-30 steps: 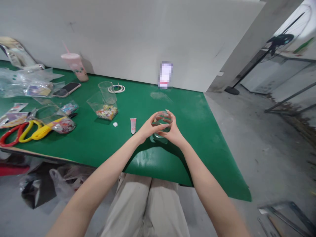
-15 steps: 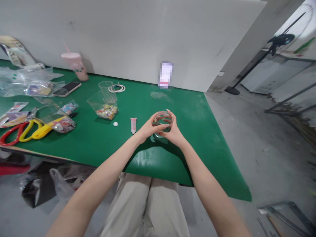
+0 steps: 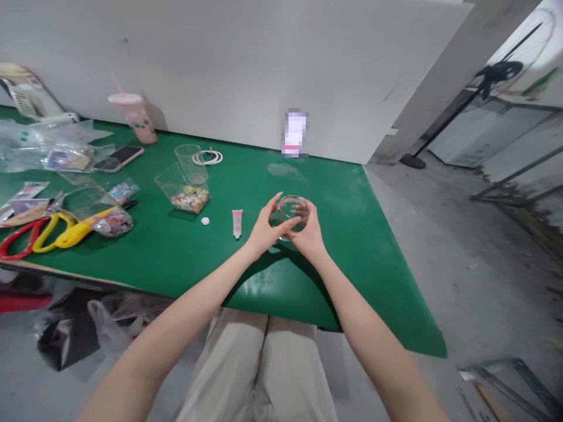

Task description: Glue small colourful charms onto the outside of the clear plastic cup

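Observation:
A clear cup (image 3: 294, 206) with a round rim is between my two hands, above the green table. From the right, my right hand (image 3: 311, 234) curls round it, with fingertips showing through the clear wall. My left hand (image 3: 265, 228) grips it on the left; its thumb lies across the front and its fingers are raised along the side. Left of my left hand lies a small pink and white tube (image 3: 237, 224), apart from the hand. A small white cap (image 3: 205, 221) is further left.
A clear container (image 3: 191, 198) of colourful bits and a clear tumbler (image 3: 192, 161) stand left. Beyond are scissors (image 3: 26, 237), a phone (image 3: 118, 158), a pink drink cup (image 3: 134, 117) and a coiled white cable (image 3: 208, 157). A blurred phone (image 3: 295, 133) leans on the wall.
My left hand's fingers have shifted from around the far side of the cup to its left side. The cup has risen slightly. The other things on the table have stayed put.

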A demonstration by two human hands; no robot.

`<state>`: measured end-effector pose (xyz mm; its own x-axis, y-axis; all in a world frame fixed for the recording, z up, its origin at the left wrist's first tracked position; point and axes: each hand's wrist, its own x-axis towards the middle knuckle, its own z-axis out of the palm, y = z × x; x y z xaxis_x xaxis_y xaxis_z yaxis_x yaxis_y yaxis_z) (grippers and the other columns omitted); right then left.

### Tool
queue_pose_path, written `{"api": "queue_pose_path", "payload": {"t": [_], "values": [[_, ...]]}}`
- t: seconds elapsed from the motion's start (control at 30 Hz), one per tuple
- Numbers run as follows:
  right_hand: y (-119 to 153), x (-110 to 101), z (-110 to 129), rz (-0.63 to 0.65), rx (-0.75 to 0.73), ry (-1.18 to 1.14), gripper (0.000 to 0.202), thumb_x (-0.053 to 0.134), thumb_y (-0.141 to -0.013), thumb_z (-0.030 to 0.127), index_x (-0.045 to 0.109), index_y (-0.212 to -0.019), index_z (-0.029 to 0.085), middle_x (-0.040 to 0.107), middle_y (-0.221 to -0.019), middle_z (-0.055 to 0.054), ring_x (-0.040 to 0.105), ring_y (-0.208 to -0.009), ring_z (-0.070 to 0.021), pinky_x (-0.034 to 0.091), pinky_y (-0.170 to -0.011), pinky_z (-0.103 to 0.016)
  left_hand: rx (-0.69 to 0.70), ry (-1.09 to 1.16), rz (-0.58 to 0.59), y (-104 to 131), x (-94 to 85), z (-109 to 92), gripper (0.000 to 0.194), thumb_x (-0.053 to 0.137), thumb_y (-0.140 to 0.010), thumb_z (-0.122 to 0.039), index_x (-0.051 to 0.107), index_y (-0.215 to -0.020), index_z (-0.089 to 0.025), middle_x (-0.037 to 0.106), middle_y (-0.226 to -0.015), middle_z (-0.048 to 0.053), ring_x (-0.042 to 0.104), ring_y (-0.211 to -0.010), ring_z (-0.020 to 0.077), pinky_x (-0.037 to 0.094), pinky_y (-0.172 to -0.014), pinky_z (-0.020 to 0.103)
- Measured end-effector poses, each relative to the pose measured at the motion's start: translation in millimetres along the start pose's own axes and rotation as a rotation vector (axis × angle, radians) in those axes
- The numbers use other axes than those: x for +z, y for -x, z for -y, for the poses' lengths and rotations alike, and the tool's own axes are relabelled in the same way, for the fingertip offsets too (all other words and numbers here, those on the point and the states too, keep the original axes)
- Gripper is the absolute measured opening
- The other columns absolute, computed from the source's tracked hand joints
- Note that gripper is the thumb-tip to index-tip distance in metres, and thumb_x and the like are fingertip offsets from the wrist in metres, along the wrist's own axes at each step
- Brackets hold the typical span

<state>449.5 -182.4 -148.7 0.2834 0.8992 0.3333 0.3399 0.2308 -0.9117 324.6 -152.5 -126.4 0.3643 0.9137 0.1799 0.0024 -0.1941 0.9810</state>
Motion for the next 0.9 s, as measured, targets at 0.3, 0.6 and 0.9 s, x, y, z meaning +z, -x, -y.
{"api": "queue_pose_path", "payload": {"t": [0.3, 0.6, 0.9], "values": [[-2.8, -15.9, 7.9, 0.085, 0.095, -0.002, 0.091, 0.077, -0.058, 0.039, 0.031, -0.136, 0.031, 0.045, -0.124, -0.010, 0.052, -0.110, -0.0277, 0.045, -0.094, -0.050, 0.019, -0.029, -0.046, -3.5, -5.0, 3.5, 0.061, 0.065, -0.075, -0.042, 0.046, -0.130, -0.024, 0.051, -0.132, 0.011, 0.045, -0.123, 0.0254, 0.038, -0.099, 0.042], [-1.2, -8.1, 2.2, 0.135, -0.010, -0.083, 0.077, 0.072, -0.066, 0.034, 0.036, -0.135, 0.032, 0.036, -0.135, -0.010, 0.048, -0.119, -0.0265, 0.044, -0.099, -0.047, 0.017, 0.047, 0.040, -3.7, -7.6, -3.7, 0.070, 0.071, -0.069, -0.039, 0.042, -0.131, -0.026, 0.047, -0.136, 0.009, 0.040, -0.128, 0.0268, 0.037, -0.100, 0.042], [-2.4, -6.9, -0.1, 0.131, 0.031, -0.140, 0.078, 0.075, -0.064, 0.040, 0.039, -0.133, 0.029, 0.038, -0.138, -0.010, 0.044, -0.124, -0.0281, 0.042, -0.102, -0.047, -0.004, 0.034, 0.126, -9.0, -16.1, -9.5, 0.067, 0.072, -0.067, -0.038, 0.046, -0.127, -0.027, 0.052, -0.131, 0.008, 0.043, -0.124, 0.0267, 0.036, -0.100, 0.043]]}}
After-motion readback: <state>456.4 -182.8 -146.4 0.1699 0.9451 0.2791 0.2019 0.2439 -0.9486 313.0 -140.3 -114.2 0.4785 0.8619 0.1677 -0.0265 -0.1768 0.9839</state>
